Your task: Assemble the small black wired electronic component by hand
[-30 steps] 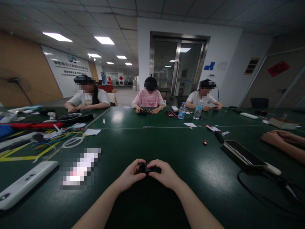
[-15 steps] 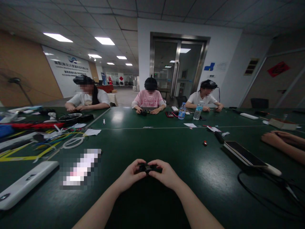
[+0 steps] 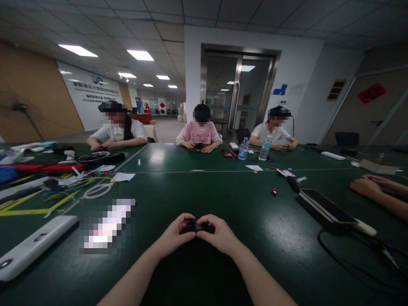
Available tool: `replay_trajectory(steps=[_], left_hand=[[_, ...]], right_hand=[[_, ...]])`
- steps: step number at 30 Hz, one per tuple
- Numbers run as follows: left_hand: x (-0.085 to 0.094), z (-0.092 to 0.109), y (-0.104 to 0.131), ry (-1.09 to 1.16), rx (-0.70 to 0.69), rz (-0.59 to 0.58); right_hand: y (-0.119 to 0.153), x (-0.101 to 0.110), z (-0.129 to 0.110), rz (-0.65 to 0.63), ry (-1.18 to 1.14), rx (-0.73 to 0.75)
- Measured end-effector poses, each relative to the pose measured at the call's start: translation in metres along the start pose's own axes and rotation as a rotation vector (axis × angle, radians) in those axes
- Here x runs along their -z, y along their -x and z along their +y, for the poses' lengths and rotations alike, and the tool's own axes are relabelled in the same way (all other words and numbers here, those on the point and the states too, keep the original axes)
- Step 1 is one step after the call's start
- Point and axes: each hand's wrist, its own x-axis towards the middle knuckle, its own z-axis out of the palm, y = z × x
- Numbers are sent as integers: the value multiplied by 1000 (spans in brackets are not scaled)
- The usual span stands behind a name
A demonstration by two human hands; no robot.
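Between my two hands is a small black object (image 3: 198, 227), held just above or on the green table (image 3: 204, 191); its kind is too dark and small to tell. My left hand (image 3: 179, 231) is closed around its left end, thumb along the near side. From the other side my right hand (image 3: 217, 233) pinches the right end, with thumb and fingers near its middle. Fingers hide much of the object. To the left of my hands lies a blurred-out bright flat thing (image 3: 108, 225).
A white elongated device (image 3: 38, 246) lies at left, near coiled white cable (image 3: 97, 190). At right are a phone (image 3: 328, 206), a black cable (image 3: 344, 261), a small red item (image 3: 274, 192) and another person's hands (image 3: 366, 187). Two water bottles (image 3: 244, 148) stand farther back. Three people sit opposite.
My right fingers and thumb have shifted slightly left and upward along the black object. My left hand stays almost in place. Across the table, the middle person's hands have moved a little.
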Motion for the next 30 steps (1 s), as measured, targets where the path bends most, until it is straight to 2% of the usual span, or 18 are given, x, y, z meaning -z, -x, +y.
replay_trajectory(steps=[5,16,26,30], left_hand=[[-1,3,0,57,-5,-25],[-1,3,1,39,23,7],[-3,9,2,49,18,-2],[-3,9,2,62,16,13]], right_hand=[[1,0,-3,-10,17,-12],[2,2,-8,-31,12,-34],[-2,2,-1,61,-73,37],[-1,7,-2,70,-62,7]])
